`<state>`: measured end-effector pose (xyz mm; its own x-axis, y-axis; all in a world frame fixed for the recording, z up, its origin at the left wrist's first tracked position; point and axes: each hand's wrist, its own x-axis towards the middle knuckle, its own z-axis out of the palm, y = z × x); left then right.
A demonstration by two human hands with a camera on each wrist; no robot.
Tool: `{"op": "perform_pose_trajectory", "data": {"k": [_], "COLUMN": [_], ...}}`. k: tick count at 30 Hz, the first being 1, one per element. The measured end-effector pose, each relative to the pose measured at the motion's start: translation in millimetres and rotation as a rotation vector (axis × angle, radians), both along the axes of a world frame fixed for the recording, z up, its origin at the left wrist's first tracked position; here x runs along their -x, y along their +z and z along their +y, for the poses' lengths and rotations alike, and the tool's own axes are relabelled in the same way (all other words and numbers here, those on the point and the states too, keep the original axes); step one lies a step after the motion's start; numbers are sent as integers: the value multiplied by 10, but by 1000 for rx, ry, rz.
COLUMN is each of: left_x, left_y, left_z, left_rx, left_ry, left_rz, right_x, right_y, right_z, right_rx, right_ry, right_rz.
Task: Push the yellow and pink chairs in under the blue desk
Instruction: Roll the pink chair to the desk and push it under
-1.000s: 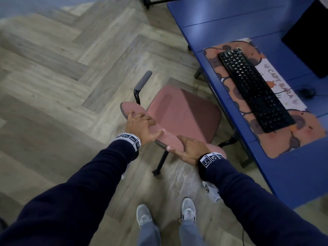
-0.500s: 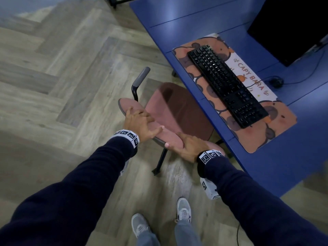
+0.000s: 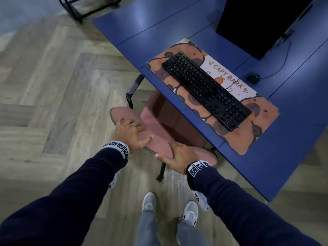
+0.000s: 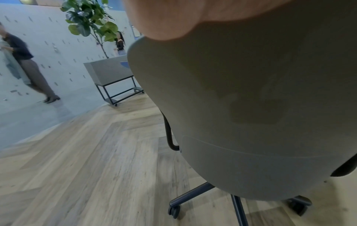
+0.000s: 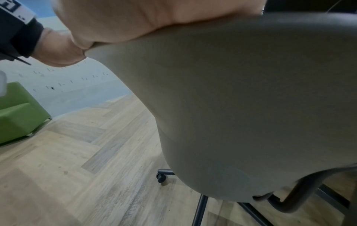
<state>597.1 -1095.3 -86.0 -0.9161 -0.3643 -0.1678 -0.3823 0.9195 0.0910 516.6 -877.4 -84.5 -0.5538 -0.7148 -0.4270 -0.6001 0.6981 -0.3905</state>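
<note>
A person stands behind the pink chair (image 3: 159, 125), both hands set on the top edge of its backrest. The left hand (image 3: 130, 134) lies over the left part of the backrest, fingers curled over the top toward the seat side and thumb stretched along the rim; this grip is clamped on the chair. The right hand (image 3: 177, 156) lies over the backrest just right of its middle, fingers bent over the edge and thumb pointing left along it, likewise closed around the chair. The two hands sit near each other with a short span of pink rim between them.

The chair's seat lies ahead of the hands, its far part already hidden beneath the near edge of the blue tabletop (image 3: 177, 27), while the backrest and one grey armrest (image 3: 134, 86) stand outside that edge. From the left wrist view the grey rear shell of the chair (image 4: 251, 107) fills the picture below the palm (image 4: 173, 15), with castor legs on the herringbone wood floor (image 3: 53, 103). The right wrist view shows the same shell (image 5: 241, 99) under the right palm (image 5: 135, 18).

On the tabletop rest a black keyboard (image 3: 205, 89) on a patterned desk mat (image 3: 262, 125) and a dark monitor (image 3: 257, 23). The yellow chair appears in no view.
</note>
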Motion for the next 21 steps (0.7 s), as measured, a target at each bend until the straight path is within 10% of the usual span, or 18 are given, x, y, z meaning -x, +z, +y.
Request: {"op": "perform_pose_trajectory", "data": {"k": [21], "left_x": [840], "left_y": [-23], "left_z": [-370], "left_rx": [42], "left_ry": [-227], "left_rz": [-10], "right_x": [308], "right_y": [-125], "right_z": [-225], "right_rx": [98], "right_ry": [-224], "right_rz": [231]}}
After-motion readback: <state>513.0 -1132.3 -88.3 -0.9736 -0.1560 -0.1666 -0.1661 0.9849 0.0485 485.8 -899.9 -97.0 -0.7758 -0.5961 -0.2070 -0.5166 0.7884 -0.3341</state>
